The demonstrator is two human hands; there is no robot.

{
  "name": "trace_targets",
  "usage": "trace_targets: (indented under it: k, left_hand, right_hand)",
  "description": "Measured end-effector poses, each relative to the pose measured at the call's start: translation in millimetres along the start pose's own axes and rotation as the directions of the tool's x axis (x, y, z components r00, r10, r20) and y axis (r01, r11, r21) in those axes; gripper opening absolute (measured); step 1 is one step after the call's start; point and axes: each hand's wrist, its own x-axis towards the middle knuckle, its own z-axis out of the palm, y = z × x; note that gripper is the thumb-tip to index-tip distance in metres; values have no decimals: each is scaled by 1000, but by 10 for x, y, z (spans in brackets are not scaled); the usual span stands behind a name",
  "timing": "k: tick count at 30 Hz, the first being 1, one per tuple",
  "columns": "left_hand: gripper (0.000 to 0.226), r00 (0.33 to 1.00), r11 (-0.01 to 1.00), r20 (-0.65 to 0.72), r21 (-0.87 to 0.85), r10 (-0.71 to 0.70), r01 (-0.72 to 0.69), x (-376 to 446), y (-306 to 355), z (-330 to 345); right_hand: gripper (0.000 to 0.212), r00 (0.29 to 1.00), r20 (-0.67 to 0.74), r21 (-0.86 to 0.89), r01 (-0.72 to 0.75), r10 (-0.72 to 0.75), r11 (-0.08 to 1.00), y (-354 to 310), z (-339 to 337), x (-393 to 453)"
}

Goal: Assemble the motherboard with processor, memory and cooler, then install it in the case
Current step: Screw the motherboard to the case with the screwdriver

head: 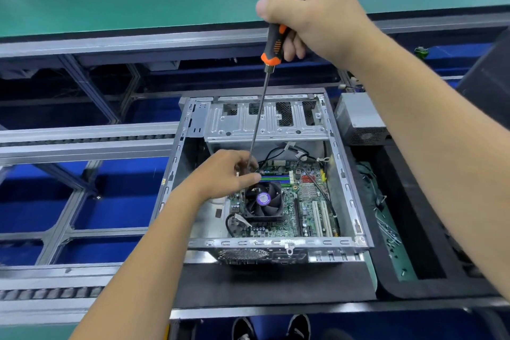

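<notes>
Left hand (pixel 230 172): fingers pinch the screwdriver shaft low, near the board's upper-left corner.
Motherboard (pixel 300 201): lies inside the case (pixel 338 174), cooler (pixel 263 203) and memory (pixel 276 178) fitted.
Right hand (pixel 317 11): grips the screwdriver (pixel 281 8) handle.
Progress: assembly apparently done; screwing down under way.

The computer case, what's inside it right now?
Inside the case: the motherboard with its cooler fan. The left hand covers the screwdriver tip and the board corner beneath.
</notes>
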Motion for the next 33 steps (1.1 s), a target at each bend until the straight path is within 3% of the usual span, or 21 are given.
trace_targets:
  k: [4,13,27,33]
  left_hand:
    - [3,999,997,24,-58,42,-40,286,228,56]
    - [13,983,999,178,-27,48,-43,766,324,436]
    - [12,997,1000,70,22,19,-21,1003,196,752]
    - [9,990,998,143,59,-10,2,1002,175,814]
  right_hand:
    - [30,999,-34,-45,-9,7,999,78,-191,-68]
    - [19,989,-76,-184,-142,130,973,513,-412,-288]
    - [26,986,-83,-284,-164,146,945,851,-395,-387]
    - [30,985,-77,-286,-169,153,943,875,-396,-414]
